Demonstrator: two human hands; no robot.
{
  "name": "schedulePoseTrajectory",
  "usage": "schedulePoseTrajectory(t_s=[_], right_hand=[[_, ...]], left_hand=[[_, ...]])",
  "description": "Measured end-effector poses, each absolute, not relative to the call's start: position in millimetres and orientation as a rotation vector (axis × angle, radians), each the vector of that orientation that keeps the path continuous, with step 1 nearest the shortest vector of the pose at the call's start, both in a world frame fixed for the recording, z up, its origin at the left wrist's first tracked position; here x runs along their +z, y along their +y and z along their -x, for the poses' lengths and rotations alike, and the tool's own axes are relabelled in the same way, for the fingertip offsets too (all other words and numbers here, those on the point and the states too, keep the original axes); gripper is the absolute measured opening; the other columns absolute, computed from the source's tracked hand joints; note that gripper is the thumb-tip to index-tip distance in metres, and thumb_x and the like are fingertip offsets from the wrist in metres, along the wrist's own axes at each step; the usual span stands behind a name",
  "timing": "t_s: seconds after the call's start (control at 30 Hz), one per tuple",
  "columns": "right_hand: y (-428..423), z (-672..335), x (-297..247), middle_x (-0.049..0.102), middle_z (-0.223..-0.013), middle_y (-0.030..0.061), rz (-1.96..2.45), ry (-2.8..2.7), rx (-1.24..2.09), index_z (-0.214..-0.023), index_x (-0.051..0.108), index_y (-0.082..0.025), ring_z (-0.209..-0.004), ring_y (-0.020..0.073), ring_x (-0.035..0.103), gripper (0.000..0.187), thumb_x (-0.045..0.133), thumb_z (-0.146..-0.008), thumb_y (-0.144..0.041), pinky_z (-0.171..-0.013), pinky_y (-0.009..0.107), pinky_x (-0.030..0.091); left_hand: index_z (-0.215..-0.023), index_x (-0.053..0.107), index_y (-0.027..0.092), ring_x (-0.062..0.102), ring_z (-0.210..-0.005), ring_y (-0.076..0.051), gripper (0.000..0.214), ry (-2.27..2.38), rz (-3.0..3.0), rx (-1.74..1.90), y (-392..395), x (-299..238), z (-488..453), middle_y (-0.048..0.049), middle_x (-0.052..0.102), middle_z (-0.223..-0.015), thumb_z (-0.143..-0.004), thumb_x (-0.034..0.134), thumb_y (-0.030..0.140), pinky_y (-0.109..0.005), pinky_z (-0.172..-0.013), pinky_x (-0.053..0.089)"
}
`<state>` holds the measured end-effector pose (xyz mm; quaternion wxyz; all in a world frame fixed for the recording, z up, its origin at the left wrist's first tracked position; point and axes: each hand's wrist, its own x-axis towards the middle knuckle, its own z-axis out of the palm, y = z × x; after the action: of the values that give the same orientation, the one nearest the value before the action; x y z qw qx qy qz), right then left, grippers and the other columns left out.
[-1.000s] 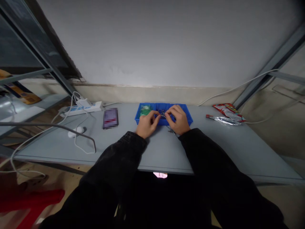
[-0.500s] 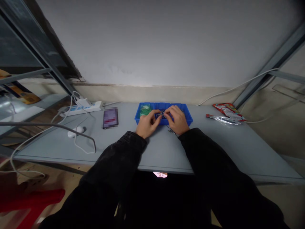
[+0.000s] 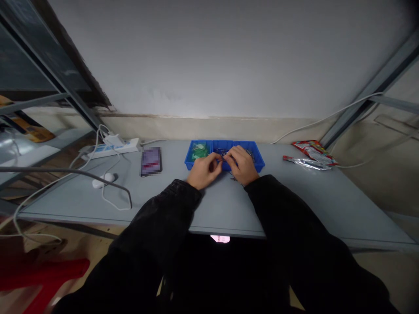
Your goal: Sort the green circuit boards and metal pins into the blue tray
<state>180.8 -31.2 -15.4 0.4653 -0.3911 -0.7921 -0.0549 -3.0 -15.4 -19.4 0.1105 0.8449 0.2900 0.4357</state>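
A blue tray [image 3: 189,164] divided into three compartments stands near the wall. Green and white packets [image 3: 200,151] lie in its left compartment, and small metal pieces [image 3: 222,151] fill part of the middle one; more show in the right one. My left hand [image 3: 205,170] is over the tray's front edge, thumb and fingers pinched. Close beside it, my right hand [image 3: 242,165] pinches as well, the fingertips of both nearly meeting. Something thin and small is between them, too small to name. Small metal pieces [image 3: 232,177] lie on the table by my right wrist.
On the grey table [image 3: 225,209], a white power strip [image 3: 119,148] with cables stands at the left, near white earbuds-like objects [image 3: 104,180] and a blurred purple item [image 3: 151,161]. Red and silver wrappers [image 3: 312,157] lie at the right. Metal posts frame both sides.
Both hands have shifted slightly, with the left fingertips drawn a little back toward me. More of the green packets and metal pieces shows now. Both hands remain pinched close together.
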Motion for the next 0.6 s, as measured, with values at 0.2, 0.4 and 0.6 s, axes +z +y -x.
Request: schedulePoseTrajectory(t_s=[0.2,0.4,0.6], right_hand=[[-31.8,-180.4,-17.6,0.063,-0.089,0.0061,0.969,-1.995,-0.121,-0.096,0.059,-0.021,-0.088,0.0226,0.056,0.013,0.047,-0.096,-0.017,-0.086,0.039,0.046],[-29.8,-180.3,-21.0,0.065,-0.097,0.0075,0.965,-2.047,-0.101,-0.097,0.062,-0.020,-0.095,0.0239,0.058,0.011,0.053,-0.092,-0.016,-0.087,0.040,0.049],[-31.8,-181.3,-18.4,0.063,-0.095,0.0070,0.968,-2.020,-0.070,-0.093,0.061,-0.021,-0.093,0.0234,0.057,0.009,0.052,-0.095,-0.018,-0.085,0.040,0.048]], left_hand=[[-0.093,0.061,0.016,0.055,-0.064,-0.010,0.004,0.829,-2.504,1.347,-14.0,-16.2,3.6,0.0001,0.063,-0.078,-0.090,0.059,0.017,-0.023,-0.063,0.046],[-0.095,0.062,0.016,0.057,-0.064,-0.009,0.006,0.805,-2.452,1.391,-13.9,-16.6,3.5,-0.0009,0.067,-0.083,-0.090,0.059,0.017,-0.021,-0.060,0.047],[-0.098,0.064,0.016,0.060,-0.068,-0.010,0.009,0.842,-2.404,1.388,-13.2,-17.2,3.4,-0.0018,0.068,-0.084,-0.092,0.059,0.021,-0.021,-0.061,0.049]])
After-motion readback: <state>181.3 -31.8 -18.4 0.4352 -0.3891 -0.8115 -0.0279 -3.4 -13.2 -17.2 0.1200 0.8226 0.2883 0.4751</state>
